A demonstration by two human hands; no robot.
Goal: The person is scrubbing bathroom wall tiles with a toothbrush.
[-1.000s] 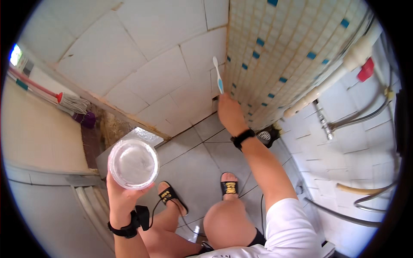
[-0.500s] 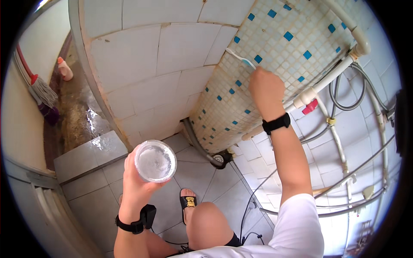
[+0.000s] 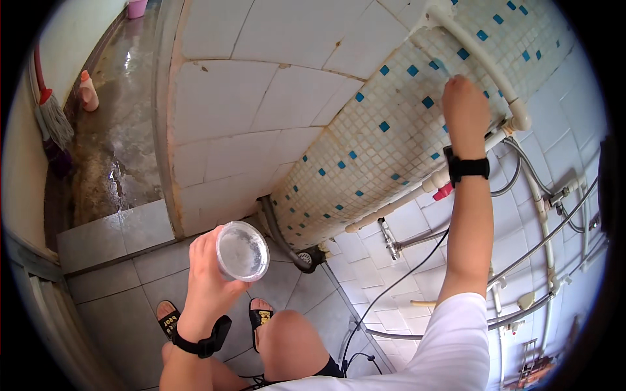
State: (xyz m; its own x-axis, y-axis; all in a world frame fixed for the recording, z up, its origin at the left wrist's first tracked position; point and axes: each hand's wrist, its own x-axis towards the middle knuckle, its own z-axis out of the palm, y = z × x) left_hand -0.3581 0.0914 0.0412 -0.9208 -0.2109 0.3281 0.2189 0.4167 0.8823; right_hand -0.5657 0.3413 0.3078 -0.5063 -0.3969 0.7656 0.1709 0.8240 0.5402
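A clear plastic cup (image 3: 242, 250) with a whitish, powdery-looking coating or paste inside is gripped by my left hand (image 3: 207, 270), its open mouth tilted up toward me. At the upper right, my right hand (image 3: 466, 107) is closed in a fist around a toothbrush (image 3: 441, 66). Only a smeared, pale blue bit of the brush shows past the fingers. The fist is up against the mosaic-tiled column (image 3: 365, 140), which is cream with scattered blue squares. Whether the bristles touch the tiles, I cannot tell.
White pipes (image 3: 479, 55) and a red valve handle (image 3: 443, 191) run beside the column. Grey hoses (image 3: 521, 260) hang on the right wall. A drain hose (image 3: 277, 228) enters the floor drain. A mop (image 3: 55, 120) and a pink bottle (image 3: 88, 91) stand beyond the doorway.
My right hand has moved up and right along the column with the toothbrush, which is now blurred. The view has shifted too, bringing in a pink bucket and my other sandal.
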